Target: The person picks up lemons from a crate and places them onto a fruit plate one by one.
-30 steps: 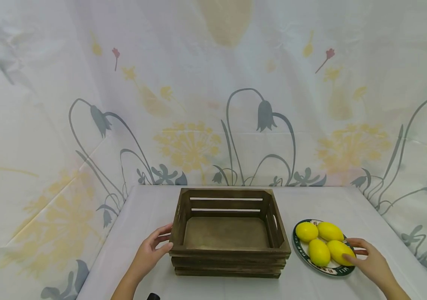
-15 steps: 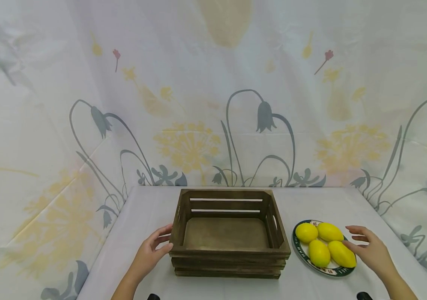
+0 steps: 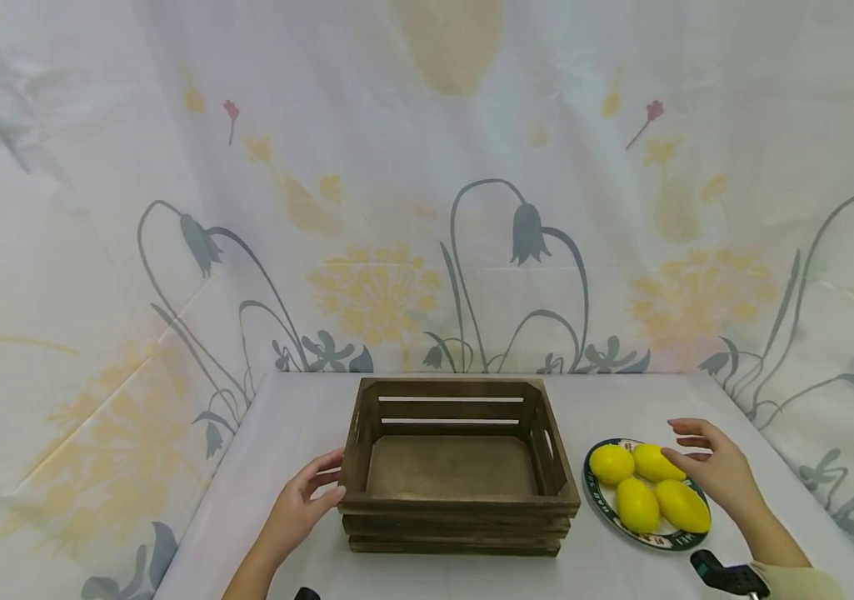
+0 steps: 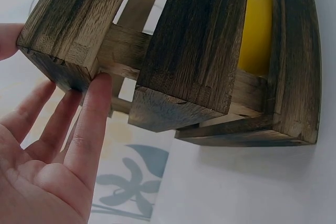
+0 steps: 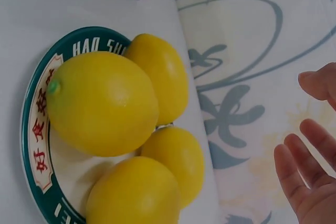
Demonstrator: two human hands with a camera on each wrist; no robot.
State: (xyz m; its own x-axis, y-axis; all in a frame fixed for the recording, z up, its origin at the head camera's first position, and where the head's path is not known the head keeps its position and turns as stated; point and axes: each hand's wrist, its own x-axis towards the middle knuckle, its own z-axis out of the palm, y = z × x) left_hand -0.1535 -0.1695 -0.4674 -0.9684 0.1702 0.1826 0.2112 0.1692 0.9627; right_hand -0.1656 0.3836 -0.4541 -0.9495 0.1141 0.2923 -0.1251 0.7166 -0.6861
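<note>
A dark wooden slatted crate (image 3: 456,467) stands in the middle of the table. My left hand (image 3: 295,508) touches its left end with thumb and fingers spread and fairly straight; the left wrist view shows fingertips on the slat ends. To the right, a round plate (image 3: 595,500) with a green rim bears several yellow lemons (image 3: 638,506). My right hand (image 3: 722,471) hovers by the plate's back right, nearest the back-right lemon (image 3: 655,462), with relaxed fingers and nothing held. In the right wrist view the fingers (image 5: 294,174) are apart from the lemons.
A white cloth covers the table (image 3: 307,408), with a flower-printed curtain (image 3: 412,250) behind and on both sides. Between the crate's slats in the left wrist view shows a yellow rounded thing (image 4: 256,30); I cannot tell whether it lies inside or beyond.
My right hand has left the front-right lemon and moved back and slightly left, over the plate's back right. The left hand and the crate have stayed in place.
</note>
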